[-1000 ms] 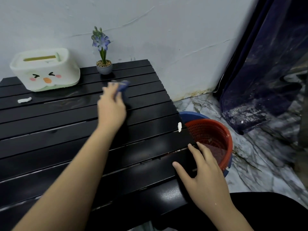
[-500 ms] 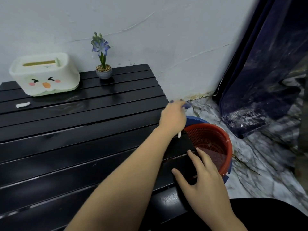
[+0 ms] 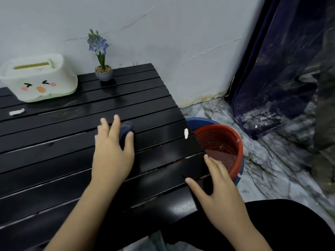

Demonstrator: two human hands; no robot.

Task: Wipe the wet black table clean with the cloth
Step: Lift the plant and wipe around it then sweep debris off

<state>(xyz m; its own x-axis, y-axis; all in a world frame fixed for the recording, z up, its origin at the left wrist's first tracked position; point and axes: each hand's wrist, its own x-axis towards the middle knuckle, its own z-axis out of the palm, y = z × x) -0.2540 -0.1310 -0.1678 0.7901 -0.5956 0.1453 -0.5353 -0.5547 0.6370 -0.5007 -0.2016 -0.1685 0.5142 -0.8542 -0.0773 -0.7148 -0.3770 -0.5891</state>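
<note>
The black slatted table (image 3: 54,160) fills the left and middle of the head view, its surface shiny. My left hand (image 3: 112,153) lies on the middle slats with a dark blue cloth (image 3: 125,131) pressed under its fingers; most of the cloth is hidden by the hand. My right hand (image 3: 217,192) rests flat on the table's near right corner, fingers spread, holding nothing. A small white scrap (image 3: 186,133) sits near the right edge and another white scrap (image 3: 16,112) lies at the far left.
A white tissue box with a duck face (image 3: 39,77) and a small potted blue flower (image 3: 103,73) stand at the back by the wall. A red mesh basket (image 3: 233,142) inside a blue tub (image 3: 199,122) sits on the marble floor beside the table's right edge. A dark curtain (image 3: 275,69) hangs at right.
My left hand with the cloth swept from the table's back to its right edge, and has now come back left to the middle slats. My right hand has stayed on the corner.
</note>
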